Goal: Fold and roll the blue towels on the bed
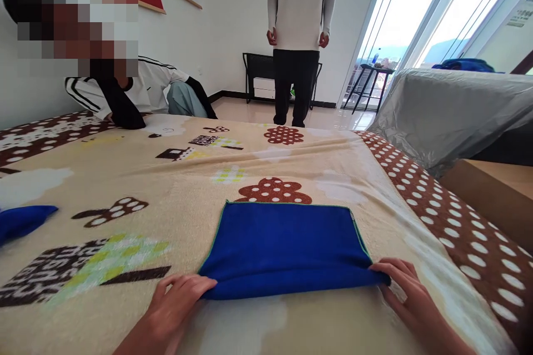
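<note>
A blue cloth (pixel 287 238) with green stitched edging lies spread on the patterned blanket (pixel 187 194). Its near edge is rolled or folded over into a thick strip. My left hand (pixel 177 297) pinches the near left corner of this strip between thumb and fingers. At the near right corner, my right hand (pixel 403 285) grips the other end of the strip, thumb below and fingers above. The far edge of the cloth lies flat, close to a brown dotted flower print.
Another blue cloth (pixel 25 222) lies bunched at the left edge. One person (pixel 145 83) leans on the blanket's far left side; another person (pixel 300 5) stands beyond it. A plastic-covered piece of furniture (pixel 458 105) and a brown box (pixel 487 194) are at the right.
</note>
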`<state>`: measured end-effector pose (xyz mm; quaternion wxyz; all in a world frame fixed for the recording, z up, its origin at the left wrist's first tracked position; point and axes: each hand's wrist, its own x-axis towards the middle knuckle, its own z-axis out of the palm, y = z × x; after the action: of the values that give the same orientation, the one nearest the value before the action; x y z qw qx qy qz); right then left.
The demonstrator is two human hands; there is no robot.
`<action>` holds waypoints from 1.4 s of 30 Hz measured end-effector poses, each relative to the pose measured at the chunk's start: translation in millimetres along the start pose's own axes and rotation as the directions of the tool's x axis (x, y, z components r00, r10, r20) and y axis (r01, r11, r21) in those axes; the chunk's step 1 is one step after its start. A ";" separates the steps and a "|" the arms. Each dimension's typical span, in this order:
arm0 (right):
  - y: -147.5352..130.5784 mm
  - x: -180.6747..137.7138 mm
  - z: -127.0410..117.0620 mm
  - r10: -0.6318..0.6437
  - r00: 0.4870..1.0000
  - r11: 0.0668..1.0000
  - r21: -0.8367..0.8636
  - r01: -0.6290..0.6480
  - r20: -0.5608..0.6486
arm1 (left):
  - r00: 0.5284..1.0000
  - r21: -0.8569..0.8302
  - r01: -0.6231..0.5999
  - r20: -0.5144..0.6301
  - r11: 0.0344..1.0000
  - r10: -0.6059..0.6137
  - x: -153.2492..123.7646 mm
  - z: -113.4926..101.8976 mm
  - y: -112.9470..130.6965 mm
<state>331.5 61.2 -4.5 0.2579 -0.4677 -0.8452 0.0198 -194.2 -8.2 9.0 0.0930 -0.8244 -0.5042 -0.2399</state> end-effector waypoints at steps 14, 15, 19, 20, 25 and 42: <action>-122.7 30.1 48.0 -0.253 0.960 0.907 -0.374 0.193 -0.118 | 0.987 0.309 0.061 -0.163 0.949 -0.011 38.0 31.3 89.7; -135.6 37.1 52.6 -0.307 0.951 0.897 -0.349 0.272 -0.046 | 0.994 0.255 -0.047 -0.081 0.966 0.069 48.2 35.0 103.0; -142.7 50.0 55.2 -0.329 0.940 0.883 -0.322 0.341 0.094 | 0.982 0.253 -0.189 0.052 0.949 0.181 68.3 44.8 116.9; -133.3 47.1 51.7 -0.306 0.946 0.893 -0.313 0.323 0.105 | 0.984 0.272 -0.176 0.047 0.946 0.170 66.0 44.2 110.0; -71.5 11.4 24.7 -0.164 0.983 0.963 -0.200 0.179 0.086 | 0.993 0.224 -0.112 -0.011 0.968 0.117 28.9 21.8 56.6; -39.0 28.7 17.5 0.035 0.994 0.933 -0.352 -0.071 -0.108 | 0.991 0.358 0.130 -0.061 0.924 -0.116 31.8 22.2 32.9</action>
<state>280.8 65.9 3.0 0.2105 -0.5298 -0.8079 -0.1496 -146.8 10.0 8.3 0.2376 -0.7552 -0.5884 -0.1642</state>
